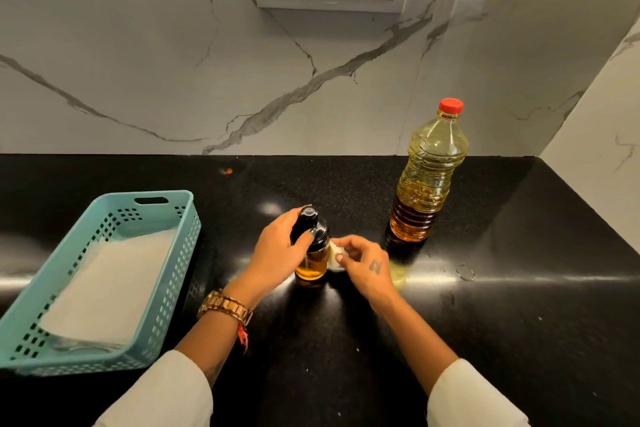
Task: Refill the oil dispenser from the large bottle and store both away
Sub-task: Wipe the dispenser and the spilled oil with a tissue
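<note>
Head view: left hand (277,250) grips the dispenser (311,246) top; right hand (363,265) pinches a wad (334,255) against its side, wiping. Likely next: storing both, bottle (427,177) standing far right.

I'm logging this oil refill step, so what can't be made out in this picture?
- Small glass oil dispenser: head view, left hand covers its black cap.
- Small white wad: right hand hides most; material unclear.
- Teal plastic basket: left edge cuts its corner.
</note>
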A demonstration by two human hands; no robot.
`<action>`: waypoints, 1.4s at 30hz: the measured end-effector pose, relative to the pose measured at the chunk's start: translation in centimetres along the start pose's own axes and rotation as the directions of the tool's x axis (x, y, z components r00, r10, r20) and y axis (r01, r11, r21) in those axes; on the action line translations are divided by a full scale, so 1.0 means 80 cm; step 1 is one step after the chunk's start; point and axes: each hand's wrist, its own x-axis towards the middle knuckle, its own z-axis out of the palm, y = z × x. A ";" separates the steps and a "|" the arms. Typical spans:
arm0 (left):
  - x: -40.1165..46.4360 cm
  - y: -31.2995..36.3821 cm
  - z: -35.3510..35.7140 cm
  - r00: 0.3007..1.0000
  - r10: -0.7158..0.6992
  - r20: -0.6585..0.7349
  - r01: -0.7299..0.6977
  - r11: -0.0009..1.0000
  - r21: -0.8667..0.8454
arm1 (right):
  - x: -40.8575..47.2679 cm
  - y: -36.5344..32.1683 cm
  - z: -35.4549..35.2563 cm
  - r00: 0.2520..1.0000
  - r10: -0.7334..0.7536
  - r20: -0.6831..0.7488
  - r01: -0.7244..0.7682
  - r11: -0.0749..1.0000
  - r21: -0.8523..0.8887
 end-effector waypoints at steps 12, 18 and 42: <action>0.000 -0.008 0.010 0.989 -0.016 -0.144 0.039 0.987 0.158 | 0.019 -0.021 -0.004 0.999 -0.043 0.004 0.043 0.999 -0.011; 0.005 -0.017 0.000 0.998 -0.009 -0.056 0.010 0.999 0.031 | -0.004 0.015 0.005 0.997 0.069 0.039 -0.069 0.998 -0.004; -0.001 -0.016 0.002 0.999 -0.035 0.000 0.035 0.999 -0.039 | 0.023 -0.020 0.004 0.996 0.076 -0.048 -0.076 0.997 -0.002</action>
